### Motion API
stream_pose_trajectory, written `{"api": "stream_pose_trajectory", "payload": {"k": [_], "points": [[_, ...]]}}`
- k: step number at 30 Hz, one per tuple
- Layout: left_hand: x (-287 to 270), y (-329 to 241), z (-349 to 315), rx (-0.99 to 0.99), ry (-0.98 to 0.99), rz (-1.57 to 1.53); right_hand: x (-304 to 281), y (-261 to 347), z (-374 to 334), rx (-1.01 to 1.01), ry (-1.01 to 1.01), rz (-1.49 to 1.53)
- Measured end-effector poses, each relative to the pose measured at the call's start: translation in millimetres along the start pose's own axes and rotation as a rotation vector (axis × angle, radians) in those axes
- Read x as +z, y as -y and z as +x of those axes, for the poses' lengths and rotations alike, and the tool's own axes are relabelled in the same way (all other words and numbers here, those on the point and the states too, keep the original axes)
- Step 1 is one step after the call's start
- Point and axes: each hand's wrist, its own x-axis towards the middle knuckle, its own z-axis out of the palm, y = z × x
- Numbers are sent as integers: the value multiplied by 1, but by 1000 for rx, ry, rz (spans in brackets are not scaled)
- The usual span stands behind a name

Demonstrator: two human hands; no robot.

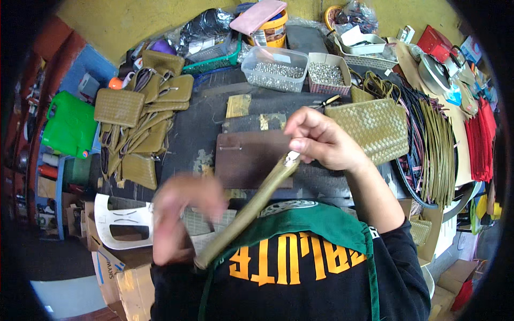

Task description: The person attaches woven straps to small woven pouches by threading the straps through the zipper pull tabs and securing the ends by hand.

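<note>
Right hand [332, 144] grips olive leather-look strip [257, 197] below thumb [299, 145]; likely light, pliable, best end-held. Left hand [184, 211] blurred; finger state unclear.

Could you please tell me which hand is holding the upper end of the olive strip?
The right hand, at the whitish tip of the olive strip; the left hand is lower, blurred, its contact unclear.

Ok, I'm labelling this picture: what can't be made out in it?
In the head view:
Left hand: motion blur hides its exact finger pose.
Brown panel: the olive strip covers part of it.
Strip's upper end: partly hidden by the right hand.
Metal pieces in the clear tub: too small to tell their shapes.
</note>
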Motion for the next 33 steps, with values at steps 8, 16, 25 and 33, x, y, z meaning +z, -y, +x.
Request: {"api": "stream_pose_trajectory", "payload": {"k": [8, 16, 25, 33], "points": [[33, 75, 117, -127, -375, 274, -5, 1, -21, -25, -165, -370], [53, 86, 119, -190, -713, 226, -33, 13, -70, -75, -668, -880], [43, 84, 142, -221, -783, -39, -203, -39, -321, 1152, -1249, -1550], [42, 88, 140, -230, -754, -295, -227, -38, -348, 581, -1442, -484]]}}
